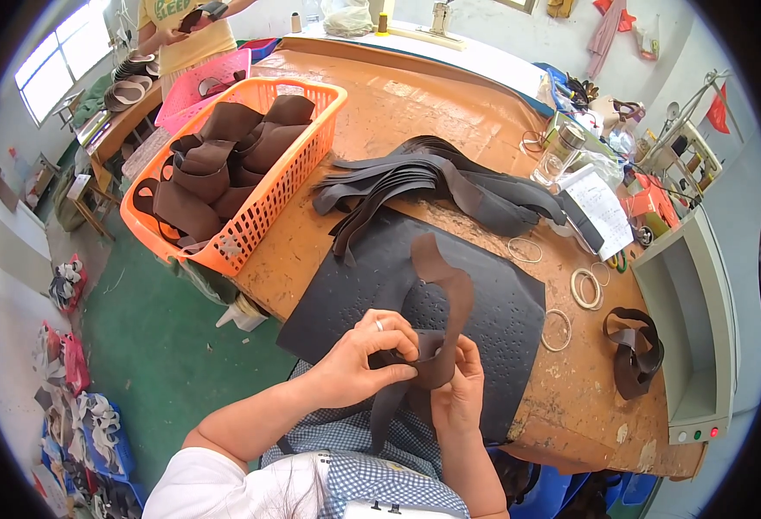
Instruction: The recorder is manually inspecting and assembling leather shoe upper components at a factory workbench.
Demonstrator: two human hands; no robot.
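Observation:
Both my hands are closed on a dark brown curved strip (451,298) of leather-like material, above the near edge of a black mat (506,303). My left hand (359,359), with a ring on one finger, pinches the strip where it overlaps a darker piece. My right hand (458,389) grips the same place from the other side. The strip's free end curls upward and away over the mat, while a dark length hangs toward my checked apron. Fingers partly hide how the pieces meet. Beyond the mat lies a fanned bundle of dark strips (436,177).
An orange basket (324,130) full of brown looped pieces stands at the left, a pink basket (181,99) behind it. At right are a looped brown strip (635,355), tape rolls (586,288), a glass jar (558,156), papers and a grey box (696,320). Another person stands far left.

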